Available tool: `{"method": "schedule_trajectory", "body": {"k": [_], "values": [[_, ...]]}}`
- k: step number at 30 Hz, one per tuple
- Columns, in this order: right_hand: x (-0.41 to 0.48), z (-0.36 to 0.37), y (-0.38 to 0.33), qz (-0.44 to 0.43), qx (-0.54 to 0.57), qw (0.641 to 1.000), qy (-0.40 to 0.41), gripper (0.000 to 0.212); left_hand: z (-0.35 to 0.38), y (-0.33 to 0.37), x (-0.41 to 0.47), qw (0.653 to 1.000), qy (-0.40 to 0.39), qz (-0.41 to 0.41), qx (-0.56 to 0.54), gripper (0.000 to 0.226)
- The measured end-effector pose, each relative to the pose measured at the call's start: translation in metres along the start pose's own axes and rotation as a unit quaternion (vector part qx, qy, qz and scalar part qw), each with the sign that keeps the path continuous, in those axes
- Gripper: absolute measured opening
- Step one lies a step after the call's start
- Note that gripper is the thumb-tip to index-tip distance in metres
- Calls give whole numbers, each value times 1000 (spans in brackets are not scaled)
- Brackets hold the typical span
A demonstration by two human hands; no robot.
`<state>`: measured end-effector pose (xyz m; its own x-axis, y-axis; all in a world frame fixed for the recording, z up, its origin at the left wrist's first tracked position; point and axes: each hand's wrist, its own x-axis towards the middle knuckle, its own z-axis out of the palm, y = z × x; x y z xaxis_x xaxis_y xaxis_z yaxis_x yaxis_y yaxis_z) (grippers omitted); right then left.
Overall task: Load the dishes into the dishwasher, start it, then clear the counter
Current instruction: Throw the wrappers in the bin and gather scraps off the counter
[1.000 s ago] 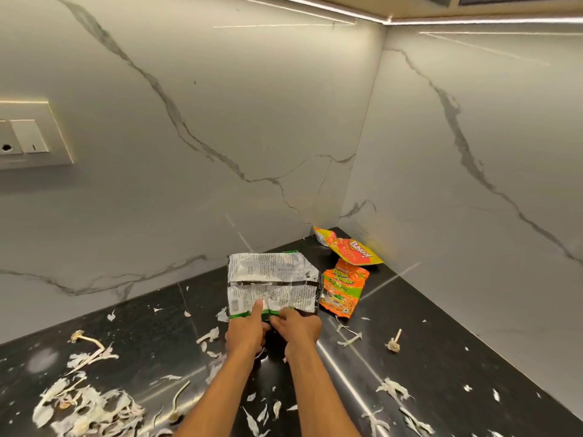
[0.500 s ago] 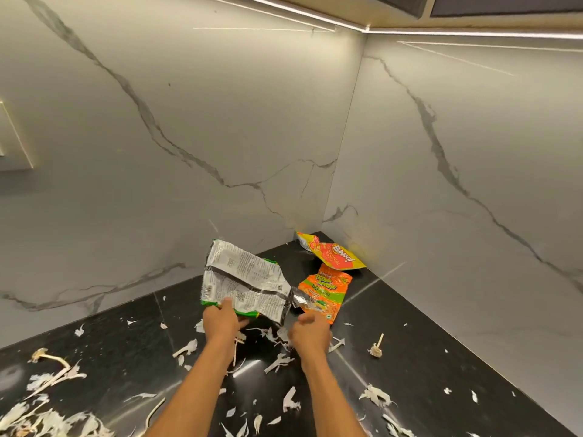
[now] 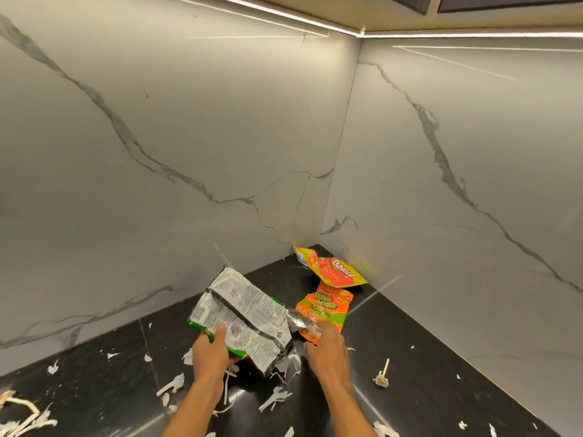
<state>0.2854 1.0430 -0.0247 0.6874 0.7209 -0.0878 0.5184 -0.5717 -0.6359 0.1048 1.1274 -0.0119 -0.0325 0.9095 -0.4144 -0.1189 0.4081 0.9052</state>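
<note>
Gathering snack wrappers from the corner of the table [image 3: 410, 357].

The left hand [image 3: 209, 354] is pinching the crumpled wrapper [image 3: 243, 313] at its near edge, thumb on top and fingers underneath. It is holding the wrapper tilted clear of the peelings [image 3: 274, 402], probably to carry it off as rubbish. The right hand [image 3: 328, 348] is hovering just beside it with its fingers loosely extended over the near corner of the orange packet [image 3: 328, 305]. It seems to be holding nothing, and looks set to take that packet next. The yellow packet [image 3: 334, 269] is lying beyond, tucked into the corner and well past both hands. A small stalk [image 3: 382, 378] is sitting to the right.
</note>
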Motion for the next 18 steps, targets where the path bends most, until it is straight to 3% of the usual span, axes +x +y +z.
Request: {"method": "schedule_trajectory", "body": {"k": [4,6,10,14,18], "values": [[12,8,12,-13,-77,996,-35,68,2,1,5,1000,-2,7,13,16],[13,13,18,-7,-93,995,-41,63,1,-1,8,1000,3,6,29,17],[9,17,22,-55,-143,988,1,33,1,-7,12,997,30,11,73,24],[5,13,23,-68,-183,981,4,35,0,-9,9,994,50,22,99,27],[-2,6,16,-34,-131,991,2,31,-1,-6,6,991,64,7,118,27]]}}
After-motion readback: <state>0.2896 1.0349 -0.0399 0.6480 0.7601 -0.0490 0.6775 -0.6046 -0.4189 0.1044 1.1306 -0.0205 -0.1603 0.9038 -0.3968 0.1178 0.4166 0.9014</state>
